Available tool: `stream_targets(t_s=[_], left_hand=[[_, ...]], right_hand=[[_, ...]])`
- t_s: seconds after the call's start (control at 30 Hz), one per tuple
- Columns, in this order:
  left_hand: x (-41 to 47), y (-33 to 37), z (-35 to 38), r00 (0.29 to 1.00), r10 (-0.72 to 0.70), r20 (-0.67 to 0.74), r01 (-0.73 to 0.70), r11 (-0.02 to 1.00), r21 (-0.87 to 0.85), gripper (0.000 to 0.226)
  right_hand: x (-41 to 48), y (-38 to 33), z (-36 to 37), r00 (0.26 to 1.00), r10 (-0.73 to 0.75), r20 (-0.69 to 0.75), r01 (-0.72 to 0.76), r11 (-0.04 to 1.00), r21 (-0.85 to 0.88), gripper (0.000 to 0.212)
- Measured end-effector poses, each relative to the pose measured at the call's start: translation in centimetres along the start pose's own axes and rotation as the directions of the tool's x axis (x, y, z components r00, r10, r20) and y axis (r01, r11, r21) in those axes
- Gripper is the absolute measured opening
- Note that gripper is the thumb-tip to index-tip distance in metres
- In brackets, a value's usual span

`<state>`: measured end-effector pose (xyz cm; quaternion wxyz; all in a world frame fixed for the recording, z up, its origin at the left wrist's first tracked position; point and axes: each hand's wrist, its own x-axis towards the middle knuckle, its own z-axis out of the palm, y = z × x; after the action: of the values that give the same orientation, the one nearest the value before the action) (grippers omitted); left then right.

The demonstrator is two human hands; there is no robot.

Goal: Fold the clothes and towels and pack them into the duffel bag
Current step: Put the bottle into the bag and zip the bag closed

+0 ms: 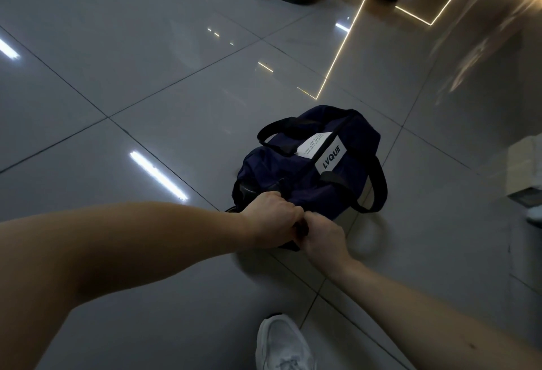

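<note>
Navy duffel bag (308, 170) points away rightward, curled fingers (294, 216) of left hand (271, 223) and right hand (321, 239) gripping its end.

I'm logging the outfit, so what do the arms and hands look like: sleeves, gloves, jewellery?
The left forearm and right forearm are bare, no sleeve in view. The left hand and right hand wear no gloves; no watch, bracelet or ring shows.

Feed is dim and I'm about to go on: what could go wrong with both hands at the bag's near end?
The left hand and right hand grip one end of the bag; a tug may just drag it over the glossy floor. The white paper lying on top could slide off.
</note>
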<state>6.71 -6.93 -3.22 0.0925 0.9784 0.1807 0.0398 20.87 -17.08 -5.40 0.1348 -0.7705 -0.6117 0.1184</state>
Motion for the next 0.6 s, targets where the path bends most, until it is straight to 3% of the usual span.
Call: stream_targets(t_s=[0.43,0.6], left_hand=[[-0.5,-1.1,0.4,0.979,0.156,-0.129,-0.147,0.986,0.080,0.019],[-1.5,-1.9,0.4,0.975,0.148,-0.166,-0.135,0.987,0.089,0.021]], right_hand=[[-0.5,1.4,-0.1,0.996,-0.051,-0.068,0.049,0.998,-0.035,0.029],[-1.0,2.0,0.3,0.997,0.030,-0.066,-0.031,0.999,-0.015,0.023]])
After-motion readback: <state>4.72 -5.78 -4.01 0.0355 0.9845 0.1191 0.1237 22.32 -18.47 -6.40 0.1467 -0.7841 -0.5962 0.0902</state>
